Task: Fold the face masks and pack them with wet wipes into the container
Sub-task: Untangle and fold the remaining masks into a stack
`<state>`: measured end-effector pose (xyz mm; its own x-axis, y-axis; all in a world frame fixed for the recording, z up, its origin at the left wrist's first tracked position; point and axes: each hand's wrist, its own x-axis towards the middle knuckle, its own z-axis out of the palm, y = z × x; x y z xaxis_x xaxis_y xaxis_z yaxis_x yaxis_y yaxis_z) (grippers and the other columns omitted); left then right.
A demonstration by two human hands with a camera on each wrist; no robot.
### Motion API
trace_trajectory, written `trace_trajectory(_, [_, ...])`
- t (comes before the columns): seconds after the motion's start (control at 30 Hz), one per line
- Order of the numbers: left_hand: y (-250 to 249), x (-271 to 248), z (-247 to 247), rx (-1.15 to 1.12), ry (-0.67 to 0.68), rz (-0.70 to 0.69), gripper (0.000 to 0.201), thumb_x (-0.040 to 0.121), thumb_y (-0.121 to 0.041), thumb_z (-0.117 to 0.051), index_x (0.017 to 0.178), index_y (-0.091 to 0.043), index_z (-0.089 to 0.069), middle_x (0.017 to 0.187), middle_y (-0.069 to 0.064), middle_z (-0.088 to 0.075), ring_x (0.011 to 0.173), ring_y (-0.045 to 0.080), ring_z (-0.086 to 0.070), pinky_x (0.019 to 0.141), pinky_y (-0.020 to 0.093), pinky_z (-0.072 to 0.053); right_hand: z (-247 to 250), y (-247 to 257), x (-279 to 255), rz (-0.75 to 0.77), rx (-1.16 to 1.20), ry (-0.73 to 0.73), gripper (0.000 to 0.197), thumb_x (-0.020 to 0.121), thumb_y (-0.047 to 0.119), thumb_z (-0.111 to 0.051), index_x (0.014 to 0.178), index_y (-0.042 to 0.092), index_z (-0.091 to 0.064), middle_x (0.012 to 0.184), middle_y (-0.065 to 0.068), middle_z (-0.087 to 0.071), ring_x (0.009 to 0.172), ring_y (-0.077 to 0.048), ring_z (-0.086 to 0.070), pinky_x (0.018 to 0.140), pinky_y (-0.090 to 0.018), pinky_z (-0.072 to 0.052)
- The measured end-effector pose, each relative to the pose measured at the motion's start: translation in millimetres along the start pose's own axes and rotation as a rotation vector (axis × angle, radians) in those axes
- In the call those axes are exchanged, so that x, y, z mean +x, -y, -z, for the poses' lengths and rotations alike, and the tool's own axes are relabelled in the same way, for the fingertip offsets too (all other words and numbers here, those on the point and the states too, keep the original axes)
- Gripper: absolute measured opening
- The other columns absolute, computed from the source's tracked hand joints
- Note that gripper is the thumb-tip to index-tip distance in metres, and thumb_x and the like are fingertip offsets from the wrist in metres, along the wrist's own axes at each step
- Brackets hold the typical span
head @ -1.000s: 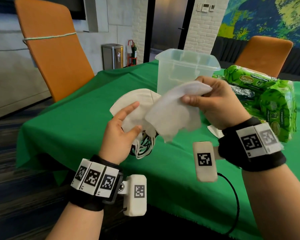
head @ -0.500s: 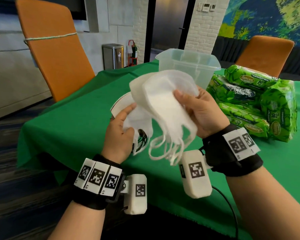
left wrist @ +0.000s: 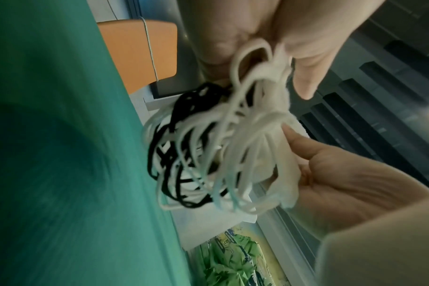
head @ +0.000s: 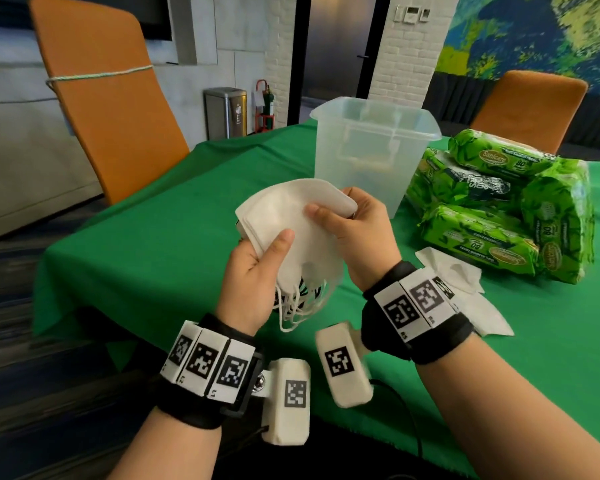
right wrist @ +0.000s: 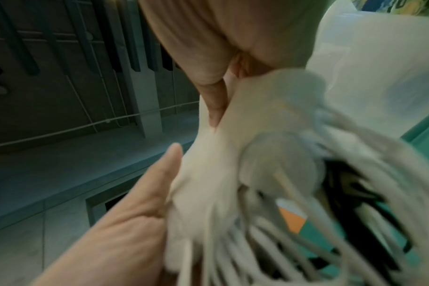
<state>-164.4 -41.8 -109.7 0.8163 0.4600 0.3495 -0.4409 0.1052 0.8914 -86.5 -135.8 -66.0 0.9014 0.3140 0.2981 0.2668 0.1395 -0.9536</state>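
Both hands up over the near edge of the counter [head: 174, 216], w/ a stack of white face masks [head: 291, 220] held between them. Left hand [head: 253, 282] grips the stack from below-left, thumb pressed flat on the top mask, other fingers curled under. Right hand [head: 357, 233] pinches the stack's right side, thumb on top, fingers wrapped behind the upper edge. Masks look folded flat, several layers thick at the left edge.

Ear loops [head: 302, 303] hang in a bunch below the stack, mostly white, a few black ones mixed in; left wrist view shows the same tangle [left wrist: 203, 154] dangling between the two hands, blurred. Right wrist view is too smeared to add much beyond white fabric [right wrist: 233, 154] and loops.

Clear plastic container [head: 371, 150] stands upright on the green cloth just behind the hands, open top; can't tell if anything's inside. To its right, a pile of green wet wipes packs [head: 499, 209], stacked and leaning on each other. A couple of loose white masks [head: 465, 282] lie flat on the cloth by the right wrist, near the packs.

Bkgd: two orange chairs [head: 108, 109], one each side of the counter, and a steel bin [head: 226, 112] by the wall.
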Motion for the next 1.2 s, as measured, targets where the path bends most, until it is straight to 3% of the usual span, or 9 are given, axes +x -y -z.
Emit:
trace_trajectory(0.17, [4.0, 0.9, -1.1, 0.038, -0.02, -0.038, 0.018, 0.088, -0.027, -0.054, 0.1, -0.019, -0.064, 0.097, -0.003, -0.07, 0.093, 0.011, -0.066, 0.079, 0.023, -0.052, 2.1, -3.0, -0.1, 0.0, -0.085, -0.038, 0.029, 0.075, 0.006, -0.073, 0.064, 0.017, -0.049, 0.069, -0.004, -0.056, 0.068, -0.02, -0.051, 0.061, -0.032, -0.042])
trace_trajectory(0.3, [4.5, 2.9, 6.1, 0.035, -0.05, -0.053, 0.018, 0.088, -0.035, -0.055, 0.098, -0.023, -0.064, 0.099, -0.005, -0.071, 0.099, 0.015, -0.066, 0.084, 0.026, -0.052, 9.2, 4.8, 1.2, 0.023, -0.101, 0.035, 0.028, 0.074, 0.001, -0.073, 0.066, 0.015, -0.05, 0.067, -0.003, -0.057, 0.063, -0.017, -0.051, 0.058, -0.026, -0.043])
trace_trajectory(0.43, [2.7, 1.5, 2.8, 0.121, 0.016, -0.097, 0.02, 0.091, -0.021, -0.052, 0.108, -0.02, -0.062, 0.105, -0.005, -0.069, 0.1, 0.012, -0.066, 0.085, 0.025, -0.052, 9.3, 9.0, 1.9, 0.055, -0.148, 0.054, 0.027, 0.072, 0.003, -0.075, 0.066, 0.016, -0.052, 0.067, -0.001, -0.06, 0.061, -0.015, -0.055, 0.058, -0.027, -0.047])
trace_trajectory(0.6, [1.9, 3.0, 3.8, 0.155, 0.016, -0.235, 0.068, 0.086, -0.007, -0.054, 0.133, -0.043, -0.021, 0.145, -0.016, -0.029, 0.133, 0.005, -0.037, 0.108, 0.023, -0.035, 8.0, 5.1, 0.9, 0.07, -0.247, -0.019, 0.028, 0.071, 0.009, -0.077, 0.065, 0.021, -0.053, 0.068, 0.0, -0.062, 0.067, -0.021, -0.058, 0.065, -0.042, -0.051])
trace_trajectory(0.77, [4.5, 3.4, 4.4, 0.327, -0.02, -0.324, 0.089, 0.086, 0.007, -0.057, 0.136, -0.038, 0.002, 0.135, -0.036, -0.006, 0.122, -0.032, -0.01, 0.103, -0.002, -0.015, 7.6, 6.6, -1.4, 0.121, -0.356, -0.05, 0.032, 0.071, 0.01, -0.077, 0.071, 0.025, -0.049, 0.07, 0.008, -0.056, 0.065, -0.013, -0.053, 0.063, -0.031, -0.047])
trace_trajectory(0.9, [3.9, 3.4, 7.4, 0.293, -0.004, -0.32, 0.082, 0.085, 0.002, -0.059, 0.133, -0.05, -0.018, 0.135, -0.043, -0.022, 0.135, -0.009, -0.024, 0.115, 0.022, -0.024, 11.0, 13.0, -1.5, 0.321, -0.57, -0.029, 0.042, 0.068, 0.011, -0.077, 0.102, 0.024, -0.055, 0.109, -0.002, -0.052, 0.1, -0.015, -0.046, 0.087, -0.031, -0.04])
trace_trajectory(1.0, [2.9, 2.5, 6.3, 0.244, -0.002, -0.284, 0.077, 0.083, -0.004, -0.059, 0.132, -0.053, -0.025, 0.144, -0.028, -0.03, 0.137, 0.01, -0.035, 0.112, 0.044, -0.033, 8.3, 20.0, -4.1, 0.521, -0.784, 0.043, 0.036, 0.07, 0.021, -0.074, 0.104, 0.028, -0.066, 0.125, -0.005, -0.044, 0.116, -0.028, -0.039, 0.089, -0.041, -0.032])
trace_trajectory(1.1, [2.7, 2.7, 5.3, 0.236, 0.023, -0.255, 0.073, 0.083, -0.009, -0.058, 0.134, -0.049, -0.025, 0.148, -0.003, -0.037, 0.132, 0.015, -0.042, 0.107, 0.046, -0.039, 4.5, 26.5, -5.9, 0.507, -0.98, 0.184, 0.026, 0.077, 0.03, -0.071, 0.101, 0.038, -0.067, 0.131, -0.001, -0.04, 0.121, -0.028, -0.031, 0.089, -0.037, -0.023])
trace_trajectory(1.2, [2.7, 1.9, 4.5, 0.217, 0.073, -0.252, 0.073, 0.087, 0.0, -0.056, 0.138, -0.04, -0.022, 0.141, -0.01, -0.044, 0.126, 0.006, -0.048, 0.105, 0.033, -0.042, 4.8, 32.5, -5.9, 0.437, -1.051, 0.258, 0.029, 0.08, 0.036, -0.067, 0.108, 0.042, -0.062, 0.131, 0.0, -0.035, 0.122, -0.024, -0.028, 0.095, -0.04, -0.024])
